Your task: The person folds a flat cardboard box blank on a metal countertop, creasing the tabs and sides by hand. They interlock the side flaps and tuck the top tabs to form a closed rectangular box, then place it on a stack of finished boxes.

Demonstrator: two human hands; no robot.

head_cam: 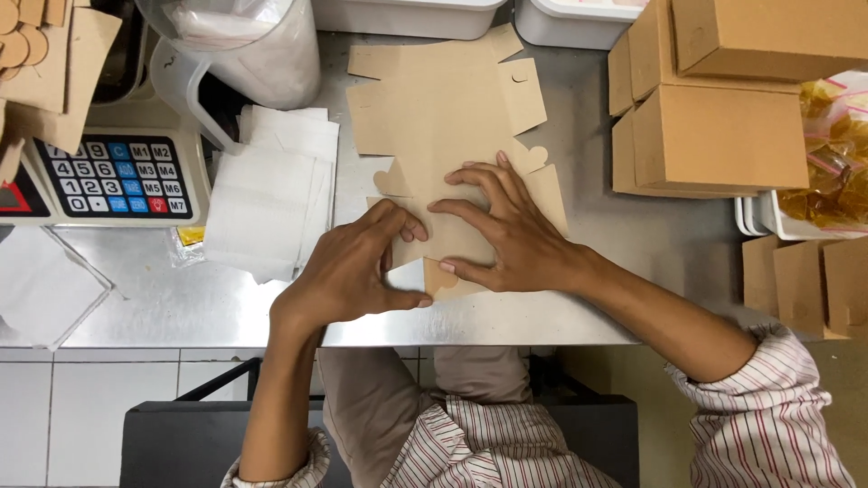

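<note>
I'm folding the flat cardboard box blank (443, 136), both hands' fingers (470, 212) spread flat on its near flap, creasing next.

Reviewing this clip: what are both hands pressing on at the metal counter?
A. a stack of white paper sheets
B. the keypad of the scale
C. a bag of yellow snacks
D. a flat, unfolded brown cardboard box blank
D: the left hand and right hand both rest on the flat brown cardboard blank lying on the metal counter, while the white sheets lie untouched beside them.
</note>
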